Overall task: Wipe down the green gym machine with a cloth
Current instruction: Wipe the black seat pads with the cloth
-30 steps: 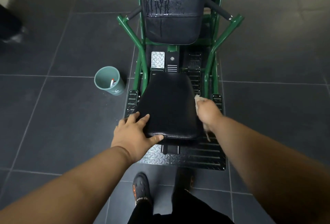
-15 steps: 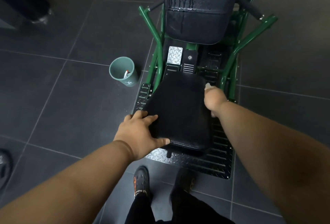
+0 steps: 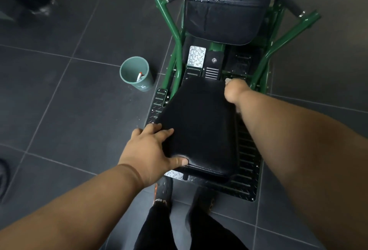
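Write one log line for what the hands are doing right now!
left hand: holds seat pad near corner | right hand: grips cloth at pad's far right edge | cup: on floor

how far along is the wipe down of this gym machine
Looks done: the back pad glistens with wet streaks. In hand: the right hand holds a cloth at the far right corner of the seat pad, while the left hand grips its near left corner. Probably left: the green frame and foot plate; neither looks wet.
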Demonstrator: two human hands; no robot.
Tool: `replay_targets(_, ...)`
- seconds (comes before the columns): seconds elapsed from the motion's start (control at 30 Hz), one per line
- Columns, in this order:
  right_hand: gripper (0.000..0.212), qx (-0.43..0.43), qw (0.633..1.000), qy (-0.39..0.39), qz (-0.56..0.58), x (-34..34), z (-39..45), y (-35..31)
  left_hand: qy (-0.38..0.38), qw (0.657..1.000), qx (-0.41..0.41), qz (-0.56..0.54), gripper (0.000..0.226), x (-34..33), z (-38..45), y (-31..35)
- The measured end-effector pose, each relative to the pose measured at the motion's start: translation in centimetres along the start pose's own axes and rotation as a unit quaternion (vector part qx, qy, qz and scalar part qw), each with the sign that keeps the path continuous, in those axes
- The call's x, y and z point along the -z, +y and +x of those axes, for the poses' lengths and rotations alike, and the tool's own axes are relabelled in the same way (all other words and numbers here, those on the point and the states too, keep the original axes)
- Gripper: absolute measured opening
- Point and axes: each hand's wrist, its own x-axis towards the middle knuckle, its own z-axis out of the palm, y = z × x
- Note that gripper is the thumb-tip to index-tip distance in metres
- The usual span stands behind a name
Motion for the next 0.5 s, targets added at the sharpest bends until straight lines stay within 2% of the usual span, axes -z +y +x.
replay_targets(0.07,0.062,0.029,0.998,-0.002,-0.047,0.4,1.2,-1.0,0.003,1.0,-0.009,0.003,0.108,-0.1,0.1,-0.2)
replay_targets(0.13,0.061,0.061,0.995,0.01,-0.081,0.5,0.6,-1.9,0.01,1.0,-0.015,0.0,0.107,-0.2,0.1,-0.6)
replay_targets(0.23,0.04,0.113,0.988,0.038,-0.102,0.3,-0.3,-1.9,0.017,0.999,-0.028,-0.007,0.102,-0.7,0.0,-1.3)
replay_targets(0.3,0.024,0.111,0.989,0.029,-0.093,0.0,-0.1,-1.7,0.027,0.998,-0.039,-0.034,0.088,-0.8,0.3,-2.3)
replay_targets(0.33,0.023,0.113,0.99,0.017,-0.086,0.2,0.1,-1.8,0.032,0.997,-0.045,-0.059,0.079,-0.7,0.4,-2.8)
replay_targets(0.5,0.04,0.148,0.982,-0.032,-0.112,1.1,3.6,-5.8,0.032,0.986,-0.062,-0.154,0.052,-0.8,1.4,-5.3)
